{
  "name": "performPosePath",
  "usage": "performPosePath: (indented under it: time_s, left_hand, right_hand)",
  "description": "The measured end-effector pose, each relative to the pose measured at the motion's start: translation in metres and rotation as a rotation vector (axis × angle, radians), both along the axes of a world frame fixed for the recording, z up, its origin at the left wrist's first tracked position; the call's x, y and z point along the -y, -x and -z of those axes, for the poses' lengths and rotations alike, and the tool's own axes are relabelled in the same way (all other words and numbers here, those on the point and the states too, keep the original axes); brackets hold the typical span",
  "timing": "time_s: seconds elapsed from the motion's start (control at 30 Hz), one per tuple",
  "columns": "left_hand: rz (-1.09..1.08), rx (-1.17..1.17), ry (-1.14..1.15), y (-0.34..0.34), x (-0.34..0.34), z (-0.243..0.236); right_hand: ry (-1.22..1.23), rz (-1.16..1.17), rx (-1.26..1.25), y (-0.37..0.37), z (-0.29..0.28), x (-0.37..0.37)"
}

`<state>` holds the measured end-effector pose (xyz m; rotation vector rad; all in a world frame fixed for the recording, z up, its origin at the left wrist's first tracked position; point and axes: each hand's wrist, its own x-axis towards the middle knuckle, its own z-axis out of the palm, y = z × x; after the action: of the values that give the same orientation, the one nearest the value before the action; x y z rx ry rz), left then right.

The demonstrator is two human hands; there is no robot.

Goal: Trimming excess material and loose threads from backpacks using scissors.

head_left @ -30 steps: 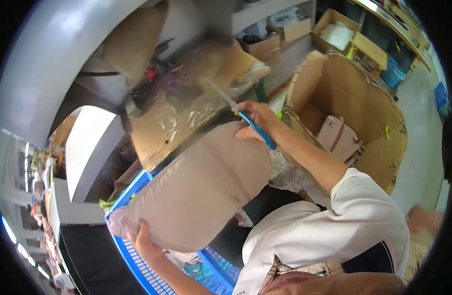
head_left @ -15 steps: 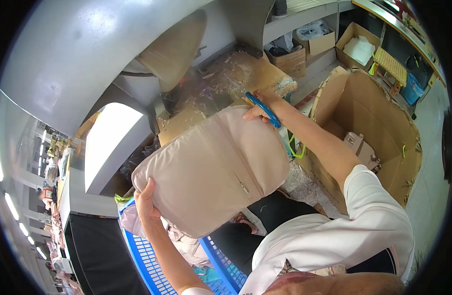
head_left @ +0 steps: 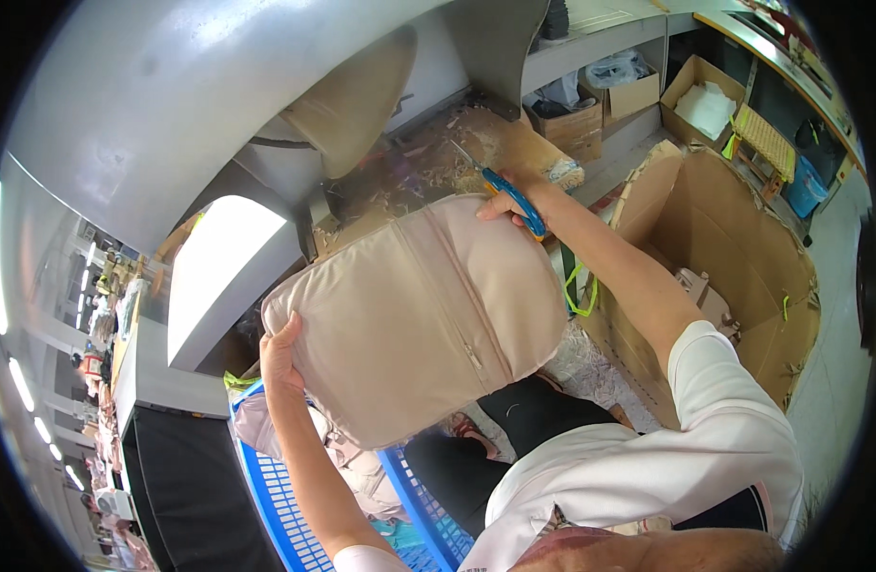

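A pale beige padded fabric panel (head_left: 381, 334) with rounded corners is stretched between my hands above my lap. A zipper (head_left: 471, 357) crosses it, its pull near the lower edge. My left hand (head_left: 282, 357) pinches the panel's left edge, thumb on top. At the upper right edge, my right hand (head_left: 531, 188) pinches the fabric and also holds blue-handled scissors (head_left: 516, 204). The blades point up and away from me, off the fabric. Some of the right fingers are hidden behind the handle.
A blue plastic basket (head_left: 276, 500) with beige fabric pieces stands below my left forearm. On my right is a large cardboard box (head_left: 752, 248) holding a beige item (head_left: 710, 305). A scrap-strewn board (head_left: 428, 181) lies ahead, beneath a big grey metal housing (head_left: 171, 105).
The panel lies slightly flatter and a little farther right in the picture. Both hands keep their grip, and the whole view has shifted slightly.
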<state>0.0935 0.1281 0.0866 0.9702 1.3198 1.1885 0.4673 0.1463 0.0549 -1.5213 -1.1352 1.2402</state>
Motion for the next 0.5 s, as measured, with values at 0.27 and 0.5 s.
performPosePath:
  time_s: [0.27, 0.5]
  left_hand:
    - [0.049, 0.021, 0.017, 0.004, -0.013, -0.001]
    - [0.011, -0.026, 0.015, 0.001, -0.016, -0.004]
  right_hand:
    - [-0.013, 0.072, 0.03, 0.004, -0.006, -0.002]
    - [-0.043, 0.095, -0.019, 0.004, -0.006, -0.003]
